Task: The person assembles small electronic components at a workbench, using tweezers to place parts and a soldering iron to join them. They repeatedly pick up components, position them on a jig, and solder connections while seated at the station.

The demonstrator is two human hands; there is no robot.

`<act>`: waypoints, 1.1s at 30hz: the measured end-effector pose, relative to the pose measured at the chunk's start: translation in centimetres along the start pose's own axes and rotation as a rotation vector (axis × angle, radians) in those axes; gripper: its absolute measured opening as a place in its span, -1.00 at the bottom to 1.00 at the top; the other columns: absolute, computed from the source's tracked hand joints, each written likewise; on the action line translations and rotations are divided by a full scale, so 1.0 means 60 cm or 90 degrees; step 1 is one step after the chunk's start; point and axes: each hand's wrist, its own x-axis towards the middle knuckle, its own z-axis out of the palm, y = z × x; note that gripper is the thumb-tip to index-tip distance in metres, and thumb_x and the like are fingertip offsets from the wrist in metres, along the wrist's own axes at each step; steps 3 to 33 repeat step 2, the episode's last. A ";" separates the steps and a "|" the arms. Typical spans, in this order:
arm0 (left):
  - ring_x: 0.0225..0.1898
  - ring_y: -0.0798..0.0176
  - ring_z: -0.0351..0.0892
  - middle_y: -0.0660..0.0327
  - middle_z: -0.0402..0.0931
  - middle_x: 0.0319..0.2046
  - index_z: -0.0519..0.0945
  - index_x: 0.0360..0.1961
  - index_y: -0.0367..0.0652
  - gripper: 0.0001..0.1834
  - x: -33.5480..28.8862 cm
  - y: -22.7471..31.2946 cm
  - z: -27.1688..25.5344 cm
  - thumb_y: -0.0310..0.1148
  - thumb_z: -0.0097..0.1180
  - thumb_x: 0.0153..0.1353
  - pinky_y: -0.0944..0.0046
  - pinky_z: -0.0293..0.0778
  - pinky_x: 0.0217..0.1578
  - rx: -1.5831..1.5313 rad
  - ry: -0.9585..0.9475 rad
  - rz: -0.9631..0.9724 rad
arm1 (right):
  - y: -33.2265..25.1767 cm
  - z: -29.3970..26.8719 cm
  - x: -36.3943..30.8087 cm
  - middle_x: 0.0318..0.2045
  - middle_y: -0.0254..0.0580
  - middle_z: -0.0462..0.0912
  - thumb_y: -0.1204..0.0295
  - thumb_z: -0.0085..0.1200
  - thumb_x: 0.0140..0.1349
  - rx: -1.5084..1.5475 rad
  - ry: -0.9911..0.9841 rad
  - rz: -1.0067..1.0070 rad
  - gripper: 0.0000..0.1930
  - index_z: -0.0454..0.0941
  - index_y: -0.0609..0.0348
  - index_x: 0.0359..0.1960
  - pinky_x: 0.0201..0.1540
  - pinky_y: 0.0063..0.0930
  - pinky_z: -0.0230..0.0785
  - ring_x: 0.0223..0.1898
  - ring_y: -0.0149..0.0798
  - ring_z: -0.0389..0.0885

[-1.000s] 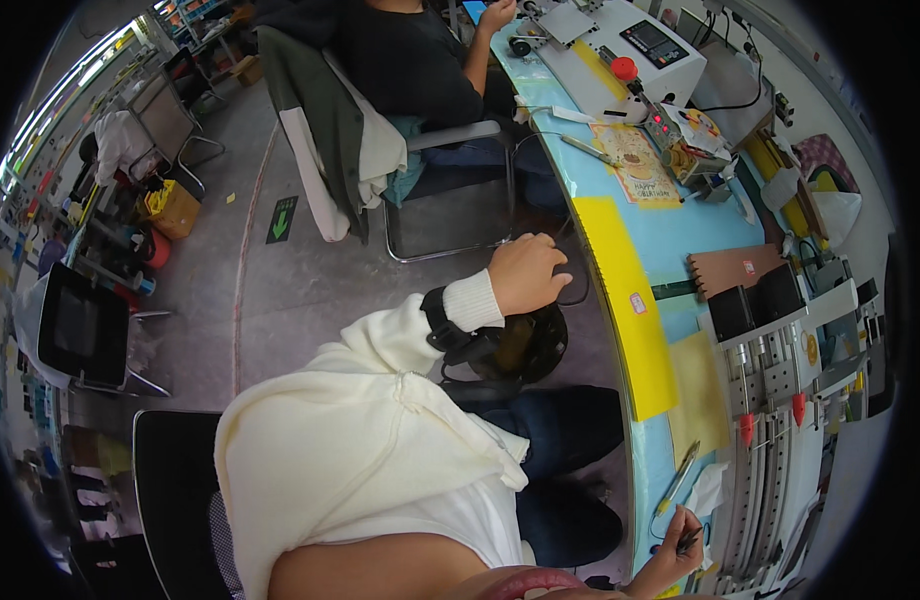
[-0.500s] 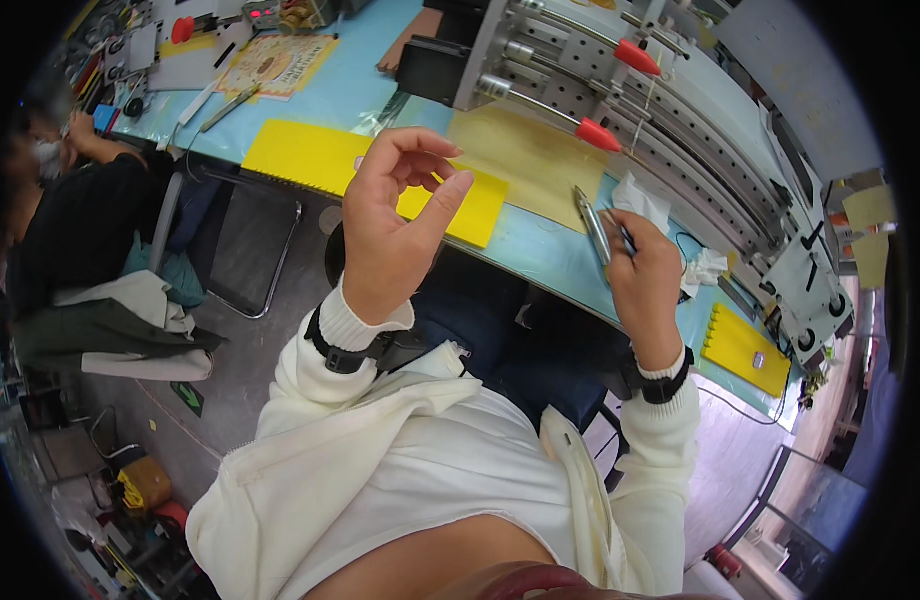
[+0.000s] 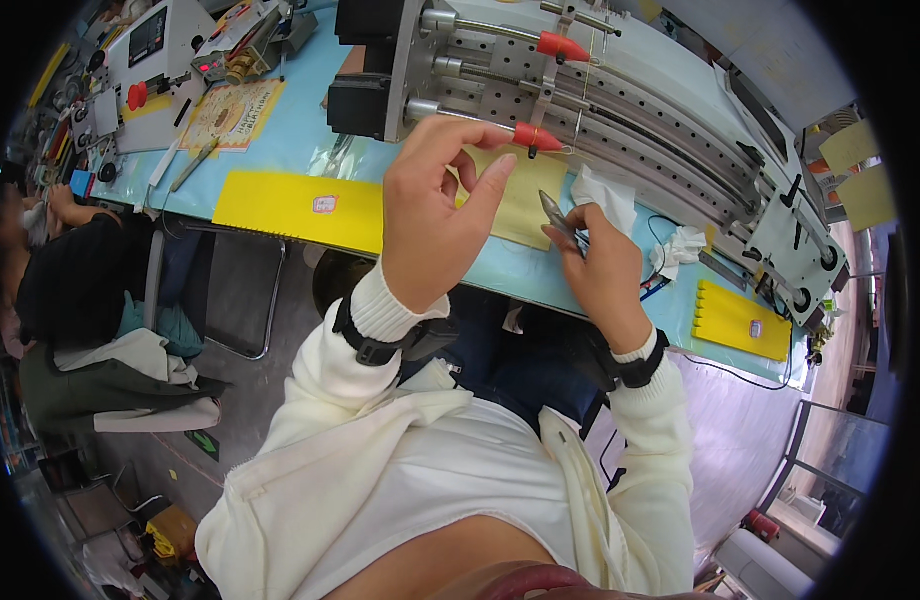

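Observation:
My left hand (image 3: 443, 205) is raised over the front edge of the bench. Its fingers are curled with a gap between thumb and forefinger, and I see nothing in it. The forefinger appears next to a red cone tip (image 3: 537, 138) on a rod of the metal machine (image 3: 620, 120); whether they touch, I cannot tell. In my right hand (image 3: 605, 262) is a pair of small pointed pliers (image 3: 551, 208), the grey jaws aimed up and left over a tan mat (image 3: 525, 190). Its handles are mostly hidden by my fingers.
A yellow board (image 3: 280, 205) with a toothed edge lies to the left, a smaller yellow one (image 3: 735, 318) to the right. Crumpled white tissue (image 3: 602, 195) sits by the machine. A knife-like tool (image 3: 192, 166) and a printed card (image 3: 230, 115) lie farther left. Another person (image 3: 80, 270) sits at far left.
The view has shifted, with the bench and machine appearing farther left. My left hand has come closer to the red cone tip. My right hand still holds the pliers, slightly turned.

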 end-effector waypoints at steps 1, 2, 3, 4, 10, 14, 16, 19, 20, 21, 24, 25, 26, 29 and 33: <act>-0.34 0.45 0.49 0.28 0.54 -0.20 0.65 -0.09 -0.17 -0.80 0.007 0.001 0.007 -0.49 0.28 0.25 0.50 0.39 -0.26 0.076 -0.009 0.029 | 0.002 -0.009 -0.002 -0.06 0.06 0.62 0.23 0.26 0.24 0.057 0.006 0.012 -0.75 0.53 0.12 -0.24 -0.34 -0.14 0.53 -0.36 0.12 0.69; -0.34 0.32 0.50 0.26 0.53 -0.16 0.65 -0.03 -0.12 -0.75 0.019 -0.001 0.018 -0.44 0.27 0.27 0.41 0.43 -0.24 0.189 -0.003 0.061 | 0.006 -0.018 -0.004 -0.01 0.10 0.62 0.23 0.26 0.26 0.107 0.017 0.023 -0.76 0.55 0.09 -0.20 -0.29 -0.17 0.55 -0.31 0.14 0.71; -0.34 0.32 0.50 0.26 0.53 -0.16 0.65 -0.03 -0.12 -0.75 0.019 -0.001 0.018 -0.44 0.27 0.27 0.41 0.43 -0.24 0.189 -0.003 0.061 | 0.006 -0.018 -0.004 -0.01 0.10 0.62 0.23 0.26 0.26 0.107 0.017 0.023 -0.76 0.55 0.09 -0.20 -0.29 -0.17 0.55 -0.31 0.14 0.71; -0.34 0.32 0.50 0.26 0.53 -0.16 0.65 -0.03 -0.12 -0.75 0.019 -0.001 0.018 -0.44 0.27 0.27 0.41 0.43 -0.24 0.189 -0.003 0.061 | 0.006 -0.018 -0.004 -0.01 0.10 0.62 0.23 0.26 0.26 0.107 0.017 0.023 -0.76 0.55 0.09 -0.20 -0.29 -0.17 0.55 -0.31 0.14 0.71; -0.34 0.32 0.50 0.26 0.53 -0.16 0.65 -0.03 -0.12 -0.75 0.019 -0.001 0.018 -0.44 0.27 0.27 0.41 0.43 -0.24 0.189 -0.003 0.061 | 0.006 -0.018 -0.004 -0.01 0.10 0.62 0.23 0.26 0.26 0.107 0.017 0.023 -0.76 0.55 0.09 -0.20 -0.29 -0.17 0.55 -0.31 0.14 0.71; -0.34 0.32 0.50 0.26 0.53 -0.16 0.65 -0.03 -0.12 -0.75 0.019 -0.001 0.018 -0.44 0.27 0.27 0.41 0.43 -0.24 0.189 -0.003 0.061 | 0.006 -0.018 -0.004 -0.01 0.10 0.62 0.23 0.26 0.26 0.107 0.017 0.023 -0.76 0.55 0.09 -0.20 -0.29 -0.17 0.55 -0.31 0.14 0.71; -0.34 0.32 0.50 0.26 0.53 -0.16 0.65 -0.03 -0.12 -0.75 0.019 -0.001 0.018 -0.44 0.27 0.27 0.41 0.43 -0.24 0.189 -0.003 0.061 | 0.006 -0.018 -0.004 -0.01 0.10 0.62 0.23 0.26 0.26 0.107 0.017 0.023 -0.76 0.55 0.09 -0.20 -0.29 -0.17 0.55 -0.31 0.14 0.71; -0.34 0.32 0.50 0.26 0.53 -0.16 0.65 -0.03 -0.12 -0.75 0.019 -0.001 0.018 -0.44 0.27 0.27 0.41 0.43 -0.24 0.189 -0.003 0.061 | 0.006 -0.018 -0.004 -0.01 0.10 0.62 0.23 0.26 0.26 0.107 0.017 0.023 -0.76 0.55 0.09 -0.20 -0.29 -0.17 0.55 -0.31 0.14 0.71; -0.34 0.32 0.50 0.26 0.53 -0.16 0.65 -0.03 -0.12 -0.75 0.019 -0.001 0.018 -0.44 0.27 0.27 0.41 0.43 -0.24 0.189 -0.003 0.061 | 0.006 -0.018 -0.004 -0.01 0.10 0.62 0.23 0.26 0.26 0.107 0.017 0.023 -0.76 0.55 0.09 -0.20 -0.29 -0.17 0.55 -0.31 0.14 0.71; -0.34 0.32 0.50 0.26 0.53 -0.16 0.65 -0.03 -0.12 -0.75 0.019 -0.001 0.018 -0.44 0.27 0.27 0.41 0.43 -0.24 0.189 -0.003 0.061 | 0.006 -0.018 -0.004 -0.01 0.10 0.62 0.23 0.26 0.26 0.107 0.017 0.023 -0.76 0.55 0.09 -0.20 -0.29 -0.17 0.55 -0.31 0.14 0.71; -0.34 0.32 0.50 0.26 0.53 -0.16 0.65 -0.03 -0.12 -0.75 0.019 -0.001 0.018 -0.44 0.27 0.27 0.41 0.43 -0.24 0.189 -0.003 0.061 | 0.006 -0.018 -0.004 -0.01 0.10 0.62 0.23 0.26 0.26 0.107 0.017 0.023 -0.76 0.55 0.09 -0.20 -0.29 -0.17 0.55 -0.31 0.14 0.71; -0.34 0.32 0.50 0.26 0.53 -0.16 0.65 -0.03 -0.12 -0.75 0.019 -0.001 0.018 -0.44 0.27 0.27 0.41 0.43 -0.24 0.189 -0.003 0.061 | 0.006 -0.018 -0.004 -0.01 0.10 0.62 0.23 0.26 0.26 0.107 0.017 0.023 -0.76 0.55 0.09 -0.20 -0.29 -0.17 0.55 -0.31 0.14 0.71; -0.34 0.32 0.50 0.26 0.53 -0.16 0.65 -0.03 -0.12 -0.75 0.019 -0.001 0.018 -0.44 0.27 0.27 0.41 0.43 -0.24 0.189 -0.003 0.061 | 0.006 -0.018 -0.004 -0.01 0.10 0.62 0.23 0.26 0.26 0.107 0.017 0.023 -0.76 0.55 0.09 -0.20 -0.29 -0.17 0.55 -0.31 0.14 0.71; -0.34 0.32 0.50 0.26 0.53 -0.16 0.65 -0.03 -0.12 -0.75 0.019 -0.001 0.018 -0.44 0.27 0.27 0.41 0.43 -0.24 0.189 -0.003 0.061 | 0.006 -0.018 -0.004 -0.01 0.10 0.62 0.23 0.26 0.26 0.107 0.017 0.023 -0.76 0.55 0.09 -0.20 -0.29 -0.17 0.55 -0.31 0.14 0.71; -0.34 0.32 0.50 0.26 0.53 -0.16 0.65 -0.03 -0.12 -0.75 0.019 -0.001 0.018 -0.44 0.27 0.27 0.41 0.43 -0.24 0.189 -0.003 0.061 | 0.006 -0.018 -0.004 -0.01 0.10 0.62 0.23 0.26 0.26 0.107 0.017 0.023 -0.76 0.55 0.09 -0.20 -0.29 -0.17 0.55 -0.31 0.14 0.71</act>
